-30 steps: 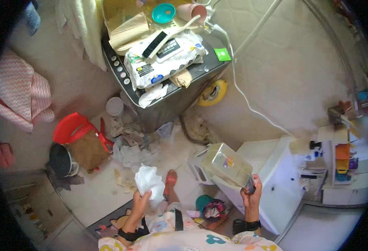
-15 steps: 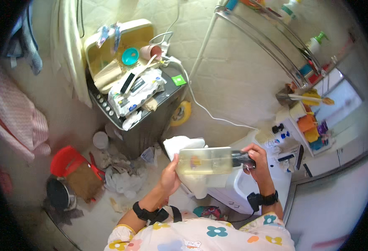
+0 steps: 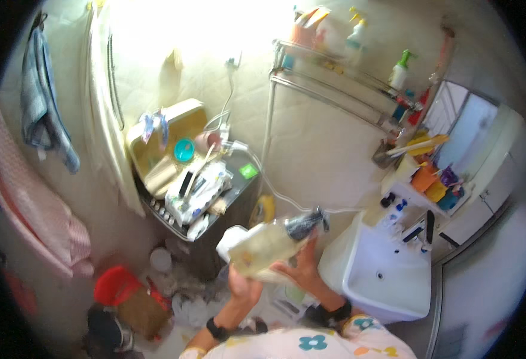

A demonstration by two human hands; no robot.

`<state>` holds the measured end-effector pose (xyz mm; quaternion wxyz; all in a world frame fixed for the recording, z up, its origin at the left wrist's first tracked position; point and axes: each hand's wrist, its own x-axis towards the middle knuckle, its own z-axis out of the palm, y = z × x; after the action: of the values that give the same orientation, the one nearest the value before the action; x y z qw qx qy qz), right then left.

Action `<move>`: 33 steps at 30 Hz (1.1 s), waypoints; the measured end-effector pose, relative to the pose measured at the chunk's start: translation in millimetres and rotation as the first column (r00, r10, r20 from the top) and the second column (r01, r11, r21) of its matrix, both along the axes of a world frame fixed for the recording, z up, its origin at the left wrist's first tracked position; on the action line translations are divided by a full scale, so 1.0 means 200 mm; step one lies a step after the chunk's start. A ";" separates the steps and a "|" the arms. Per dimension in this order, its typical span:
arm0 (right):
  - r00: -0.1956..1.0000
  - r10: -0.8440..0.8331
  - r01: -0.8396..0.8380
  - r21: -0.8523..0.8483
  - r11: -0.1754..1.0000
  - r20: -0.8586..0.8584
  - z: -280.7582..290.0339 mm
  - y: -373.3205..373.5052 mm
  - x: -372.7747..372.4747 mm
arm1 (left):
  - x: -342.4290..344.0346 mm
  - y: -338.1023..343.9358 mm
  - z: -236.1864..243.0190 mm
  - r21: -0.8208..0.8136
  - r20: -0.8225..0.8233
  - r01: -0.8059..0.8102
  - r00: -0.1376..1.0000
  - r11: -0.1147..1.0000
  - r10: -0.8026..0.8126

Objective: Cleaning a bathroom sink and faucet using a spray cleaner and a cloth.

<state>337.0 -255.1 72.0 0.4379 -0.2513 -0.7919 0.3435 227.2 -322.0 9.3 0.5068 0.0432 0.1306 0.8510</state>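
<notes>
My left hand [image 3: 245,281] is closed on the near-left end of a translucent, yellowish plastic container [image 3: 260,245] with a dark, crumpled-looking end. A white tissue or cloth [image 3: 227,239] lies against its back, beside that hand. My right hand [image 3: 302,269] grips the container from below, toward the dark end. The container is tilted, its dark end up and right, in front of my body. Both hands are somewhat blurred.
A cluttered dark appliance [image 3: 230,200] holds wipes, a brush and cups. A white sink [image 3: 379,293] is at right, below crowded shelves [image 3: 430,185]. A metal rack [image 3: 335,90] holds spray bottles. Towels [image 3: 47,102] hang left; a red dustpan [image 3: 113,284] is below.
My hands came together on the container, then lifted and tilted it, dark end upward. The white tissue now sits behind it. The view has swung upward, showing more wall and rack.
</notes>
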 end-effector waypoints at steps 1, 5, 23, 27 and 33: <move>0.998 0.029 -0.032 -0.046 0.998 -0.062 -0.06 -0.02 -0.06 | 0.00 -0.03 0.03 -0.008 -0.020 -0.085 0.996 0.996 0.085; 0.996 0.087 -0.087 -0.013 0.996 0.008 0.10 -0.08 -0.17 | -0.08 -0.09 -0.06 0.013 -0.020 -0.096 0.995 0.995 0.097; 0.800 0.152 0.126 0.409 0.904 -0.581 1.40 0.80 -0.19 | -0.50 0.08 -0.03 -0.381 -0.421 -0.496 0.844 0.780 0.331; 0.724 -0.092 0.530 0.466 0.708 -0.683 1.72 1.08 -0.24 | -0.70 0.04 -0.24 -0.401 -0.564 -0.596 0.759 0.696 0.325; 0.612 -0.344 0.782 0.483 0.393 -0.712 1.94 1.72 -0.19 | -0.66 0.06 -0.16 -0.528 -0.406 -0.561 0.826 0.637 0.391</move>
<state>298.6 89.1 459.8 0.7812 -0.2066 -0.5694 -0.1513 95.3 -310.2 -21.7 0.2254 -0.0558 0.4766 0.8479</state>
